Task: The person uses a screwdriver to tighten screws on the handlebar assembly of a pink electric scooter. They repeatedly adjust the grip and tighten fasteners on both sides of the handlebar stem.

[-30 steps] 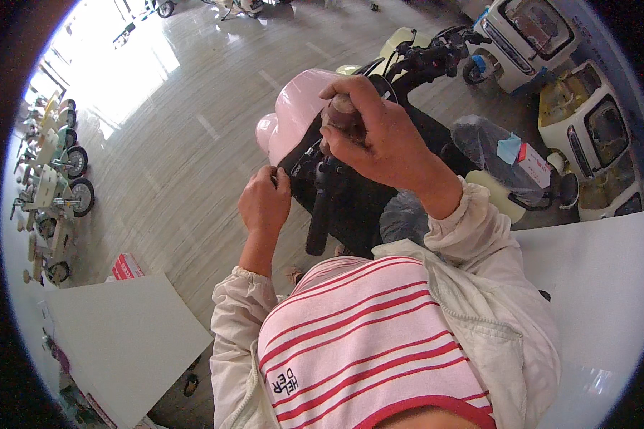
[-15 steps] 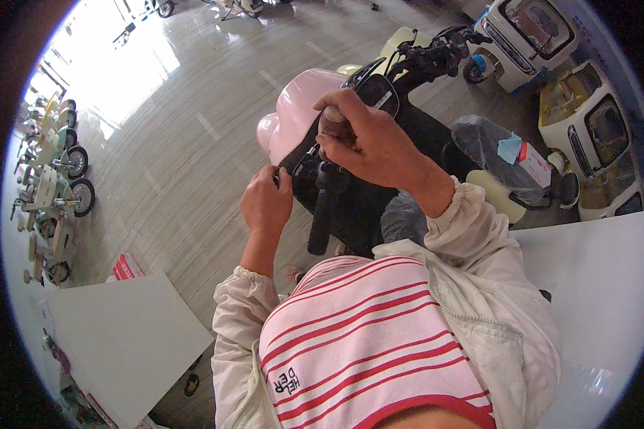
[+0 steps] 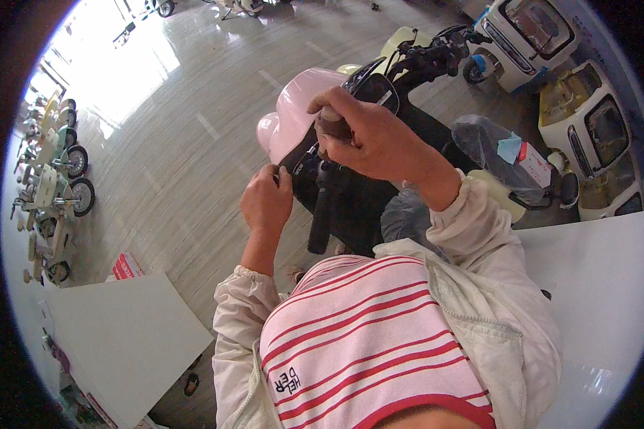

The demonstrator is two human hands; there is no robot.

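- Pink scooter (image 3: 306,94) — parked right up front
- Right hand (image 3: 376,139) above its bodywork
- Left hand (image 3: 266,201) by its edge, fingers curled, can't tell if gripping
- Brown round-ended handle (image 3: 333,127) — right fingers wrapped around it

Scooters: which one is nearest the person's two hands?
The pink scooter, right beside the left hand and right hand; the pale yellow scooter stands beyond, the other scooters farther off.

Scooter panel (image 3: 302,99): smooth, glossy pink plastic, I'd say.
Handlebar grip (image 3: 320,227): matt black, rubbery to my eye.
Floor (image 3: 186,186): polished, throwing light back at me.
Striped shirt (image 3: 358,329): matt cloth.
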